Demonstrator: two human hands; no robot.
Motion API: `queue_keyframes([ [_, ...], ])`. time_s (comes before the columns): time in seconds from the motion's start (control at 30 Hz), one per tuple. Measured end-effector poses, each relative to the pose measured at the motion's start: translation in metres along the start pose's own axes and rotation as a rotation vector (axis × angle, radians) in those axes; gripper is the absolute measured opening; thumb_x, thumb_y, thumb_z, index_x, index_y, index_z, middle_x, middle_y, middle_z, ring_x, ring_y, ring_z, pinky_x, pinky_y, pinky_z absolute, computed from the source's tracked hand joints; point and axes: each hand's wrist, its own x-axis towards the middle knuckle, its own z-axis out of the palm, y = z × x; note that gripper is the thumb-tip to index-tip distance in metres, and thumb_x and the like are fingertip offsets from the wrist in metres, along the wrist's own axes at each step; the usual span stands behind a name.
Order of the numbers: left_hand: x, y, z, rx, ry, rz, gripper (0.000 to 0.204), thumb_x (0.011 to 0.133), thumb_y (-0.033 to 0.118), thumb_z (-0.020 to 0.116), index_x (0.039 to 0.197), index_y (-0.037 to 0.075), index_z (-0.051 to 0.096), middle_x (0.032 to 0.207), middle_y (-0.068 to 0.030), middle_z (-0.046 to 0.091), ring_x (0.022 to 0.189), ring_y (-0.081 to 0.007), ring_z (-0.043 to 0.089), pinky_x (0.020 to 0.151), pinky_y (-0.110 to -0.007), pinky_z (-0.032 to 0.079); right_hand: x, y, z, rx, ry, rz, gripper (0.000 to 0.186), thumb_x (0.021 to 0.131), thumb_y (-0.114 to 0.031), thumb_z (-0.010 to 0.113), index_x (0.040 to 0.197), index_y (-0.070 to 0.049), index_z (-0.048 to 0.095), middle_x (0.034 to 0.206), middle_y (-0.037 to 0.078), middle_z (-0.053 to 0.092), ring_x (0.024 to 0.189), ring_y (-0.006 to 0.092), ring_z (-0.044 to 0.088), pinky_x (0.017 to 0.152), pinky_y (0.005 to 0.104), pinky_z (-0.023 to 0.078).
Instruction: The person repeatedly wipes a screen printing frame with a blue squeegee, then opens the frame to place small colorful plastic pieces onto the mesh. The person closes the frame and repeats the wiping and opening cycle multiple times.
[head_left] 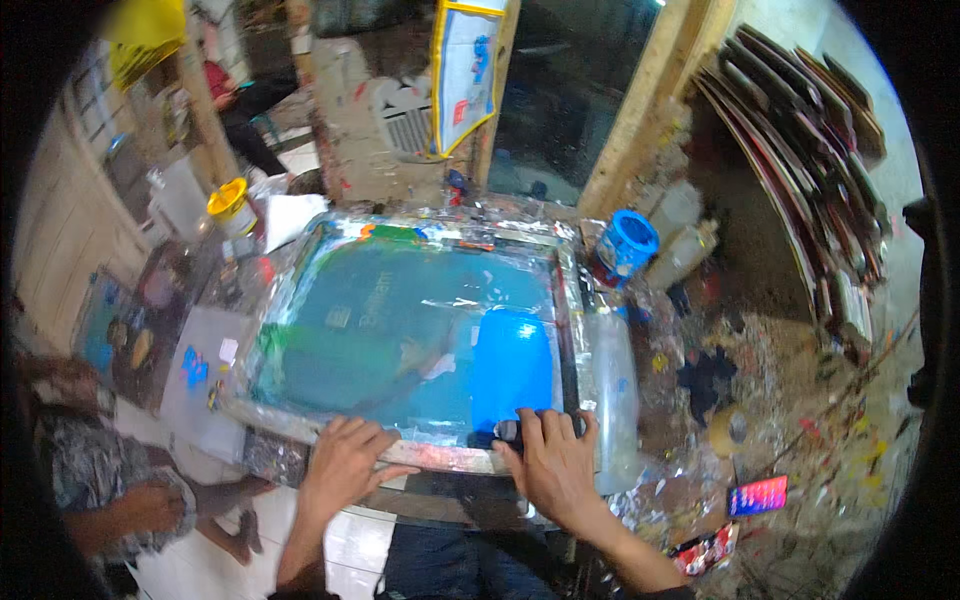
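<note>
A screen printing frame (430,455) lies on the table before me, its mesh (370,320) greenish teal with a faint design. Bright blue ink (510,360) covers a broad strip at the mesh's right side. My left hand (345,462) is closed over the frame's near edge, fingers on top and thumb along the front. At the near right corner, my right hand (555,460) is wrapped round a dark squeegee (508,431) at the near end of the blue strip. The fingers hide most of the squeegee.
An open blue paint can (628,245) stands beyond the frame's right corner, a yellow tub (232,207) at the far left. A phone (758,496) and a red packet (706,550) lie right of me. Another person (130,490) is at my left.
</note>
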Motion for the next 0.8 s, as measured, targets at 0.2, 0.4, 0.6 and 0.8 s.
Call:
queue_keyframes([
  [0.2,0.026,0.054,0.007,-0.050,0.671,-0.040,0.038,0.084,0.042,0.082,0.104,0.010,0.072,0.103,-0.0108,0.064,0.100,-0.0319,0.059,0.090,-0.048,0.045,0.088,0.006,-0.080,-0.015,0.392,-0.088,0.037,0.091,-0.038,0.076,0.086,-0.006,0.059,0.080,0.012,0.056,0.073,0.0333,0.058,0.069,0.0450,0.045],
  [0.4,0.040,0.178,0.151,-0.449,0.022,0.049,0.076,0.098,0.064,0.058,0.145,0.004,0.054,0.136,-0.0308,0.056,0.137,-0.0552,0.041,0.113,-0.071,0.028,0.203,0.046,-0.161,-0.061,0.471,-0.123,0.048,0.096,-0.044,0.068,0.084,0.002,0.063,0.074,0.025,0.062,0.072,0.0432,0.065,0.066,0.0507,0.050],
  [0.6,0.101,0.010,0.138,-0.200,0.059,-0.293,0.069,0.096,0.059,0.062,0.147,0.014,0.057,0.155,-0.0211,0.044,0.147,-0.0505,0.031,0.119,-0.070,0.022,0.262,0.074,-0.194,0.001,0.376,-0.184,0.062,0.099,-0.053,0.060,0.104,0.007,0.073,0.092,0.030,0.070,0.092,0.0434,0.070,0.086,0.0451,0.052],
  [0.8,0.129,-0.066,0.143,0.375,0.092,-0.180,0.059,0.090,0.041,0.066,0.143,0.016,0.064,0.169,-0.0164,0.031,0.154,-0.0436,0.025,0.115,-0.076,0.021,0.290,0.083,-0.211,0.067,0.286,-0.007,0.055,0.100,-0.050,0.057,0.109,0.001,0.075,0.107,0.030,0.070,0.098,0.0444,0.069,0.090,0.0460,0.052],
])
